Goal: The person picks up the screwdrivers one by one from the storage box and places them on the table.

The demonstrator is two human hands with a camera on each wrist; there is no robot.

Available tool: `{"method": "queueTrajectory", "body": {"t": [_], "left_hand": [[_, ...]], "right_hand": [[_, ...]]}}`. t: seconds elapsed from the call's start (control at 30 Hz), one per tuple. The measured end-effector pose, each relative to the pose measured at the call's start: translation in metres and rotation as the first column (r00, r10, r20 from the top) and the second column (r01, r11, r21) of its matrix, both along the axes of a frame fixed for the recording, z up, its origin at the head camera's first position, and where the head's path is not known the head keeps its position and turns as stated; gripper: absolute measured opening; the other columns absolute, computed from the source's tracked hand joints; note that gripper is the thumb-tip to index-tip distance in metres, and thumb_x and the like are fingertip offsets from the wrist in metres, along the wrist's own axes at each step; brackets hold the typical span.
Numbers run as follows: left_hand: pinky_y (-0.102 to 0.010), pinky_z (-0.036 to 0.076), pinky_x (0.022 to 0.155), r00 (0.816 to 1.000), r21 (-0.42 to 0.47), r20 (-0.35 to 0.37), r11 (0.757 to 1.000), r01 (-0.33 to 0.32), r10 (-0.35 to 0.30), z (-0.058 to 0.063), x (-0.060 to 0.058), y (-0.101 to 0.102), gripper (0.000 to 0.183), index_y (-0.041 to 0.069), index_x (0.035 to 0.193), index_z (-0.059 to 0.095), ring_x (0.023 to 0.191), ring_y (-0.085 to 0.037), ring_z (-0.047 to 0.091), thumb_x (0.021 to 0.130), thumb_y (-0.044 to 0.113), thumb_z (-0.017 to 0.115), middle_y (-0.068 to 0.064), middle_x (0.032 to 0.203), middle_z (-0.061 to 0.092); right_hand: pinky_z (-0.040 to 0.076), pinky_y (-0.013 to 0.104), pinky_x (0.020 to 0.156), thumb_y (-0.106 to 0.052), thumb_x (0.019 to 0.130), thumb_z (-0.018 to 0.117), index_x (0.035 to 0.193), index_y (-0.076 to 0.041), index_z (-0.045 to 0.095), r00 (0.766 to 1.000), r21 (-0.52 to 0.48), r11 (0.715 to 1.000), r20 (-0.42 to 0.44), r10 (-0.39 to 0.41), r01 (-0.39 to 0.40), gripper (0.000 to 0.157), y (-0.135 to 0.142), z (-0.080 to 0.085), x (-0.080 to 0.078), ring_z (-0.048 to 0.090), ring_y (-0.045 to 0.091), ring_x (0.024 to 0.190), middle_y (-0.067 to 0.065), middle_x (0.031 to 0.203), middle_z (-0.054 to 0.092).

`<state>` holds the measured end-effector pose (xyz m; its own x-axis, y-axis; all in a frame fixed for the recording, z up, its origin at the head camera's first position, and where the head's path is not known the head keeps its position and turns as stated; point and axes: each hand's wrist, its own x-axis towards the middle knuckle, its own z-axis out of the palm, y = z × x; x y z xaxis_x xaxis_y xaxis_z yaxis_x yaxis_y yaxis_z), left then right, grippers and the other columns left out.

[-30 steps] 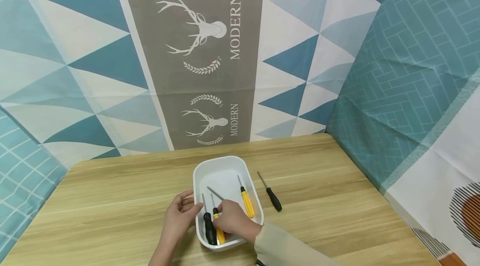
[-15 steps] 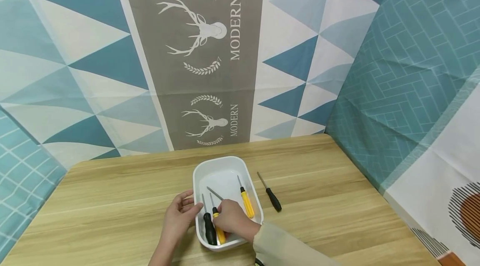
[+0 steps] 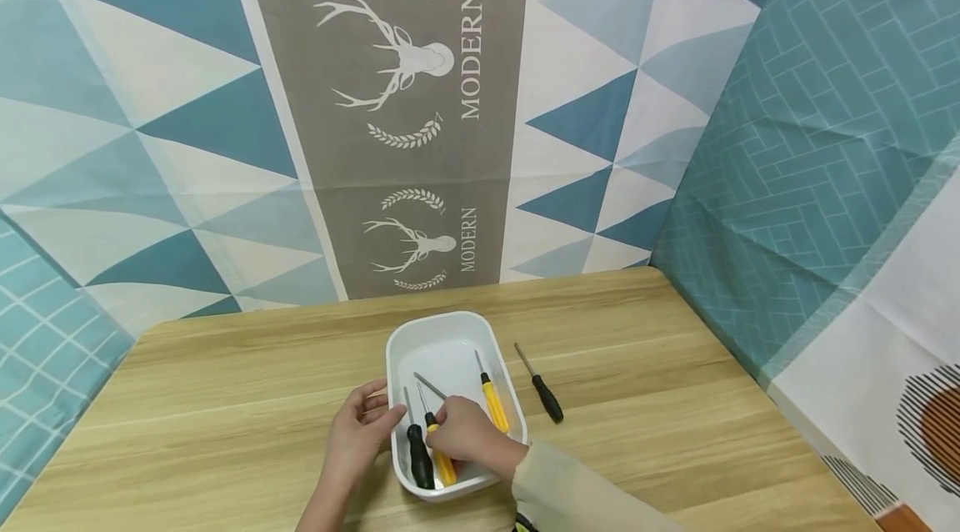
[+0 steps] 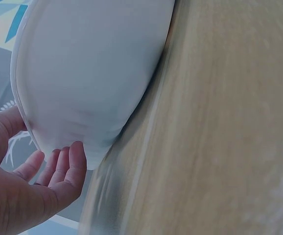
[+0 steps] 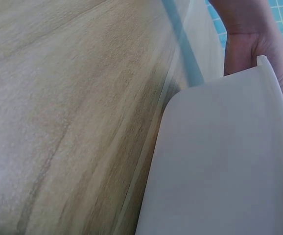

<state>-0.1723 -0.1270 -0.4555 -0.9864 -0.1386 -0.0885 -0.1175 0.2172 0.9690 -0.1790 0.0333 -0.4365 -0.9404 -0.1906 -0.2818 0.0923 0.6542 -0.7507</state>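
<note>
A white plastic tray (image 3: 442, 330) stands on the wooden table with several screwdrivers inside. My left hand (image 3: 358, 432) grips its left wall, thumb at the rim; in the left wrist view, the left hand's fingers (image 4: 75, 169) lie against the outside. Inside the tray, my right hand (image 3: 468, 436) pinches a yellow-handled screwdriver (image 3: 446, 469) by its upper handle. Left of that lies a black-handled screwdriver (image 3: 421, 457). Another screwdriver's metal shaft (image 3: 430, 386) runs under my right hand, which hides most of its handle. A second yellow-handled screwdriver (image 3: 495, 407) rests along the right wall.
On the table (image 3: 637, 399), right of the tray, lies another black-handled screwdriver (image 3: 547, 399). A patterned cloth backdrop (image 3: 420, 115) rises behind the table's back edge, with more cloth (image 3: 817, 182) at the right side.
The pinched yellow screwdriver has turned slightly, its handle end shifting a little right. The left hand and the tray stay where they were.
</note>
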Motion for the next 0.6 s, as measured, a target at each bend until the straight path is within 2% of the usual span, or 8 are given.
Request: {"method": "queueTrajectory", "body": {"t": [0.4,0.6], "left_hand": [[-0.021,0.055,0.072,1.000,0.001,-0.005,1.000,-0.003,0.003,0.001,0.000,0.000,0.053,0.006,0.130,0.047,0.104,-0.025,0.060,0.083,0.015,0.070,-0.022,0.120,0.057],[-0.022,0.055,0.073,1.000,-0.003,0.000,1.000,-0.007,0.007,0.002,0.000,0.000,0.054,0.006,0.131,0.047,0.102,-0.024,0.060,0.083,0.015,0.069,-0.022,0.120,0.056]], "right_hand": [[0.048,0.024,0.046,-0.011,0.078,0.067,0.093,-0.002,0.058,0.998,-0.068,0.997,0.053,-0.026,0.030,0.020,0.006,0.004,-0.003,0.055,0.013,0.054,0.005,0.076,0.056],[0.055,0.030,0.055,-0.008,0.078,0.066,0.097,-0.001,0.060,0.995,-0.129,0.991,0.099,-0.030,0.042,0.022,0.010,0.006,-0.005,0.058,0.015,0.062,0.006,0.079,0.059]]}}
